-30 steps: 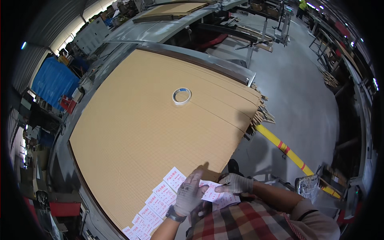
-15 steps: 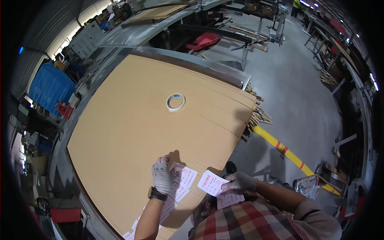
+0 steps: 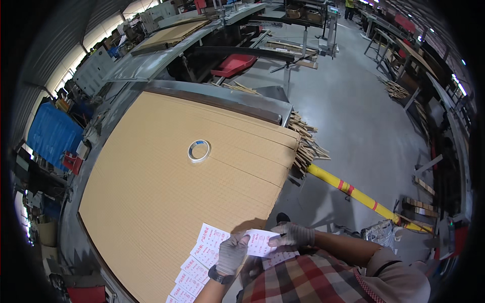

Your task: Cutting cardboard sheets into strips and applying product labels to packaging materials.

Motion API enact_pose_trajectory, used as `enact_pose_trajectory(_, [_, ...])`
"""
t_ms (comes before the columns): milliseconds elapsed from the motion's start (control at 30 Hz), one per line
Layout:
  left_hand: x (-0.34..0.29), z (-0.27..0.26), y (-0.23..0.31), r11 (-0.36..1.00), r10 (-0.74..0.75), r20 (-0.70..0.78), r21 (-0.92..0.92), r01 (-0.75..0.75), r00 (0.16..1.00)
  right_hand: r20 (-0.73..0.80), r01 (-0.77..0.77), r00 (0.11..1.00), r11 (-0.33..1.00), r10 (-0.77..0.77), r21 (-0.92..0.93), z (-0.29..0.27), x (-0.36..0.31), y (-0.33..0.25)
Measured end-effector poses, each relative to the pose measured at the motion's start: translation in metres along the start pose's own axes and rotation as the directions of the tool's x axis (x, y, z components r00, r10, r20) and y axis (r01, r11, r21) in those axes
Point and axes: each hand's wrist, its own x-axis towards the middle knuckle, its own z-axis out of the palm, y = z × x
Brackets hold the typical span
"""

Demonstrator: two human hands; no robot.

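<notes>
Both my hands wear light knit gloves and meet near the lower edge of the cardboard sheet (image 3: 151, 171). My left hand (image 3: 232, 255), with a dark watch at the wrist, pinches the left edge of a white paper slip (image 3: 260, 242) with red print. From the other side my right hand (image 3: 293, 236) grips the same slip, with more slips (image 3: 281, 258) beneath it. An overlapping row of similar printed slips (image 3: 209, 243) lies on the cardboard, left of my left hand. Farther up the sheet rests a roll of tape (image 3: 199, 151).
Wooden sticks (image 3: 305, 146) jut out past the cardboard's right corner. A yellow pole with red bands (image 3: 348, 189) slants across the right side. A metal beam (image 3: 217, 101) borders the far edge, and a red tray (image 3: 235, 65) sits beyond it.
My left hand has moved right, from the slips on the cardboard to the slip in my right hand, and now grips its edge. The view has shifted too.
</notes>
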Motion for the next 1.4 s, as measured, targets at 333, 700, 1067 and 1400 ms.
enact_pose_trajectory(333, [0.019,-0.006,0.009,0.99,0.112,-0.16,0.106,-0.096,0.981,0.001,0.036,0.999,0.973,-0.037,-0.23,-0.028,-0.007,-0.014])
enact_pose_trajectory(700, [0.037,-0.004,-0.004,0.933,0.217,0.009,0.293,-0.21,0.976,-0.195,0.304,0.903,0.89,-0.383,-0.34,-0.035,0.014,0.038])
enact_pose_trajectory(1067, [0.057,0.01,-0.022,0.986,0.083,-0.053,0.151,-0.074,0.995,-0.273,0.258,0.891,0.9,-0.362,-0.351,-0.042,-0.017,-0.004])
enact_pose_trajectory(1400, [0.042,-0.009,0.011,0.993,-0.049,-0.195,-0.117,0.027,0.98,-0.185,-0.153,0.967,0.981,0.173,0.116,-0.038,-0.012,-0.027])
